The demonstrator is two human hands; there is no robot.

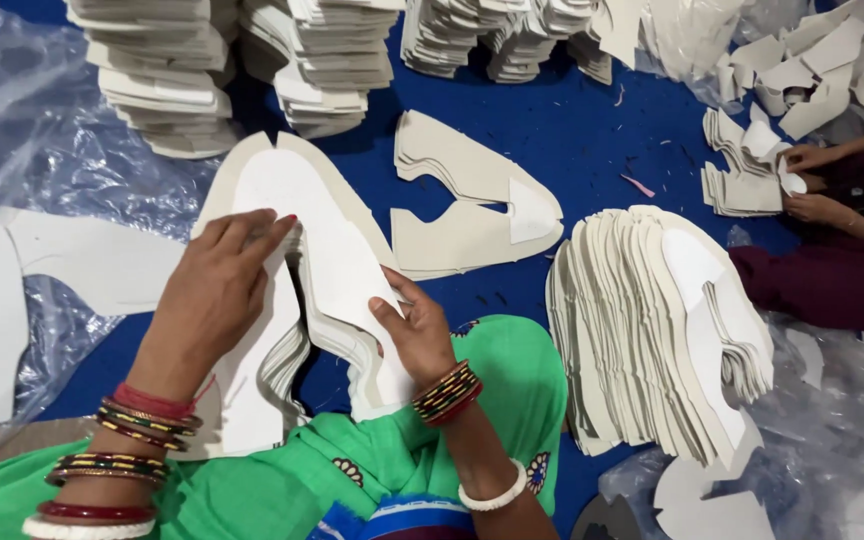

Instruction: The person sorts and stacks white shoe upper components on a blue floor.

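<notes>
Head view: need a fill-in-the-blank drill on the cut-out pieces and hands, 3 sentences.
1. The left hand lies flat on a stack of cream cut-out pieces, and the right hand holds that stack's ____ edge.
2. The floor covering under the pieces is ____ in colour.
3. To the right, another fanned pile of pieces leans beside a co-worker's ____ sleeve.

Missing words: right; blue; maroon
</notes>
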